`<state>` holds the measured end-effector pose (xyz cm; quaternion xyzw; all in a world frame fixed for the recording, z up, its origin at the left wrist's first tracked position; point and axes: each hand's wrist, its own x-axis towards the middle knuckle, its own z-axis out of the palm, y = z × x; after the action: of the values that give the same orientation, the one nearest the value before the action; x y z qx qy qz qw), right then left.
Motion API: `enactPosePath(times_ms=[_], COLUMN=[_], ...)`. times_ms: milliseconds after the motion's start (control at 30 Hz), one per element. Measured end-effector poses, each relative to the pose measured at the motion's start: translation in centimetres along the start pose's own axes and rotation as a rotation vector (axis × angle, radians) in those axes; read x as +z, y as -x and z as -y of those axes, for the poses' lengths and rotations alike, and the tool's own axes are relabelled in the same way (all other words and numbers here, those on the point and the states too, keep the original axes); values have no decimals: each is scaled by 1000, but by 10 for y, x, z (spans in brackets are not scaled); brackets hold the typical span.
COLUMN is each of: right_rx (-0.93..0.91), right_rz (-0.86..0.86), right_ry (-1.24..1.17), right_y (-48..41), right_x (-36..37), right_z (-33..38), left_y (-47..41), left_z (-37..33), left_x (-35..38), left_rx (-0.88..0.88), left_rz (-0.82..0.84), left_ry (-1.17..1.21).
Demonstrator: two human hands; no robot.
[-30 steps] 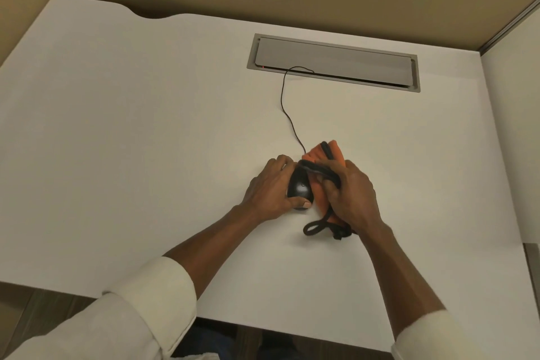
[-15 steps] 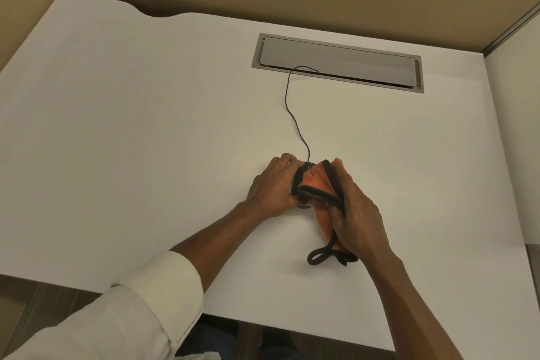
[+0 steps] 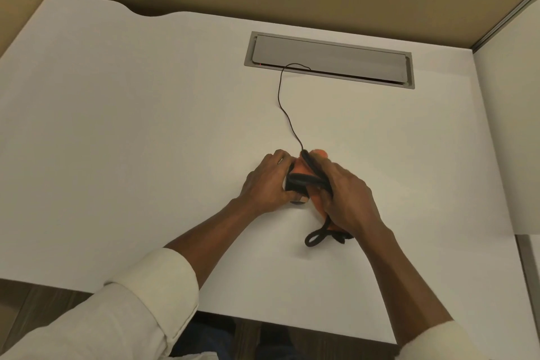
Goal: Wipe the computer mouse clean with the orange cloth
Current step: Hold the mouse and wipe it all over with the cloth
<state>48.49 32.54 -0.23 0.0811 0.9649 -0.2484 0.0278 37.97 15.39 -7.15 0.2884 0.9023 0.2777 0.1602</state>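
Since the earlier frame, right hand [image 3: 347, 199] has drawn the soft, black-edged orange cloth [image 3: 317, 199] over the light, rigid black computer mouse [image 3: 293, 183]; left hand [image 3: 267, 184] clamps its side.

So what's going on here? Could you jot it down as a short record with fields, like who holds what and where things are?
setting: white desk with partition walls
left hand: steadies the mouse, mostly hidden
right hand: presses the orange cloth over the mouse
cloth trim: black edging, a loop lying on the desk
cable: runs from the mouse to the grey cable hatch
stage: wiping under way
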Motion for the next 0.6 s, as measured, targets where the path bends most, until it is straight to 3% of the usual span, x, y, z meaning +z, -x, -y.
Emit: enactPosePath(times_ms=[167,467,600], right_rx=[-22,82,40], right_rz=[11,31,30], right_ry=[72,118,131], right_y=[23,-40,-33], right_x=[2,-5,-3], right_z=[3,-4,-1], left_y=[2,3,3], left_z=[0,-3,-5], left_x=[0,-7,-8], left_rx=[25,-3,-15], left_rz=[-26,34,29], left_ry=[12,21,20])
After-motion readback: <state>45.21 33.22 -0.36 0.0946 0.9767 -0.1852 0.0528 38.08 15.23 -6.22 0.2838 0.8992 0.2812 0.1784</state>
